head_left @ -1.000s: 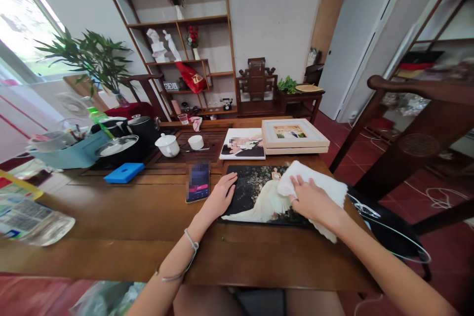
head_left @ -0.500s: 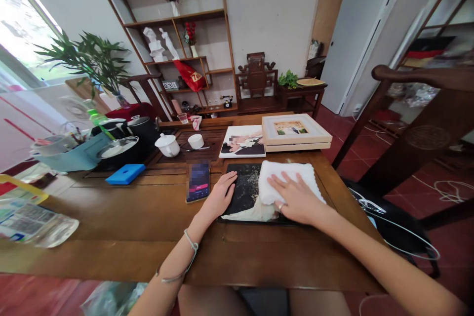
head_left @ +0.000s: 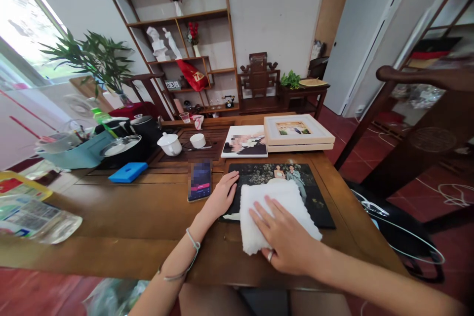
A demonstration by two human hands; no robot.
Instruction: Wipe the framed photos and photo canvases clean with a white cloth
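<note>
Two open hands are pressing down: my right hand [head_left: 287, 239], fingers spread, is flattening the soft, limp cloth [head_left: 281, 195] over the photo print's [head_left: 314, 197] near-left corner, and my left hand [head_left: 221, 197], flat, is bracing its left edge. The print is looking stiff and glossy, so I'm judging its edges the safest hold.

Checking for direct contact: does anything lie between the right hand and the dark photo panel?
Yes: a white terry cloth lies under the right hand, covering the near left part of the dark rectangular photo panel. The left hand touches the panel's left edge directly.
</note>
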